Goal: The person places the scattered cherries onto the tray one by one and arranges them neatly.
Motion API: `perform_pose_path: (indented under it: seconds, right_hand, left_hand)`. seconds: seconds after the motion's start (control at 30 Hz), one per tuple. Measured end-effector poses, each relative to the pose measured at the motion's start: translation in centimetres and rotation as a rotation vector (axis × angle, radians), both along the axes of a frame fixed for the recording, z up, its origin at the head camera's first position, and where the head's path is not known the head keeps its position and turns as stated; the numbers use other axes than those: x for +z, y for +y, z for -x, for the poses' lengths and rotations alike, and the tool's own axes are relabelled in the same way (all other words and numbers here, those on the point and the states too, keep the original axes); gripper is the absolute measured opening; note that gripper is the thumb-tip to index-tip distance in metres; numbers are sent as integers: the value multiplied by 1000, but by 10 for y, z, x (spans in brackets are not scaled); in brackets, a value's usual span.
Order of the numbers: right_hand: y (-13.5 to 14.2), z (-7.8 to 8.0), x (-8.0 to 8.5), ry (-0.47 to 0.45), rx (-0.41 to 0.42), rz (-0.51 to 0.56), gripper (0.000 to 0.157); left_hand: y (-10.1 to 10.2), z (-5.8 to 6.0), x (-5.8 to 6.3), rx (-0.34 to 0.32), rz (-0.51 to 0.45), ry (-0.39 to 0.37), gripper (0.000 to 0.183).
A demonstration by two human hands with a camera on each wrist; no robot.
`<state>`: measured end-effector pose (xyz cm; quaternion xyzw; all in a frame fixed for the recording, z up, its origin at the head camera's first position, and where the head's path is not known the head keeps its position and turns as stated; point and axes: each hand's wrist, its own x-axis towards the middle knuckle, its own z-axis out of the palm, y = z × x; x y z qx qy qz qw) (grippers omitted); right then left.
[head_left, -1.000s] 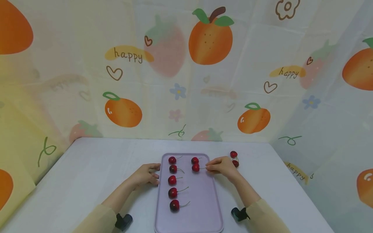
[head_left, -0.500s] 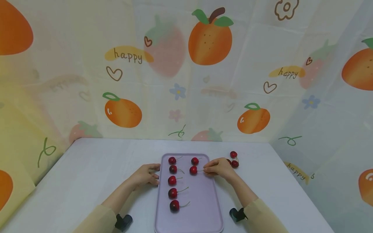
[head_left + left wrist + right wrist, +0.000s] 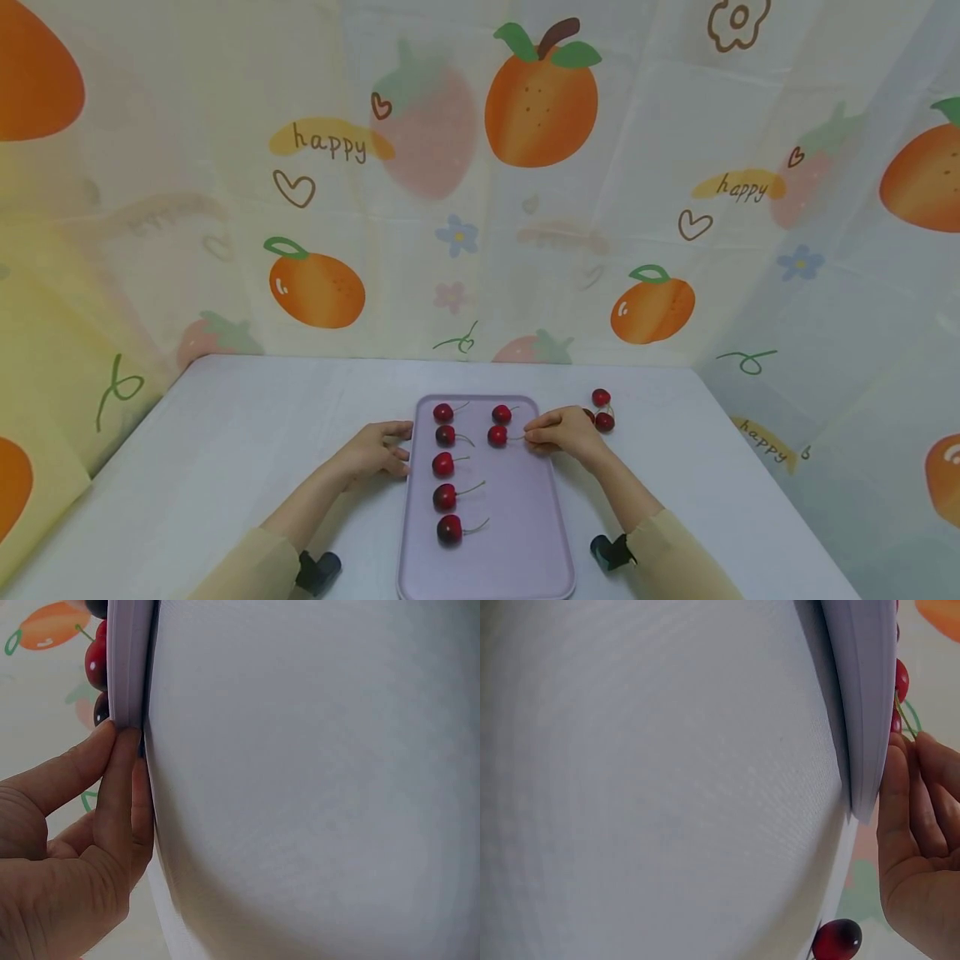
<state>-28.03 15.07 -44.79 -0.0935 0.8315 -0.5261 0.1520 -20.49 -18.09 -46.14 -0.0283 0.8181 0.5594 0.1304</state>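
Head view: relaxed left hand (image 3: 375,450) touches tray (image 3: 517,517) edge; right hand (image 3: 566,432) pinches cherry (image 3: 497,436) stem (image 3: 516,438); tray room nearside.

Glossy cherries (image 3: 450,530), smooth plastic-looking tray (image 3: 517,533)

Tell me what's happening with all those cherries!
Someone's right hand is pinching a cherry by its stem at the lilac tray, while their left hand touches the tray's left edge. Five cherries make a line down the left side. On the right side, only one other cherry lies just beyond the pinched one. At least three more cherries are on the white table, right of the tray.
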Motion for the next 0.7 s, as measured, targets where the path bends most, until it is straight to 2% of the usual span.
perform_pose_path:
  seconds: [0.4,0.7]
  right_hand:
    - [0,0,1,5,-12,13,26]
    - [0,-1,2,13,-54,-21,24]
  left_hand:
    - [-1,0,1,-12,5,18,77]
    - [0,-1,2,-8,11,18,76]
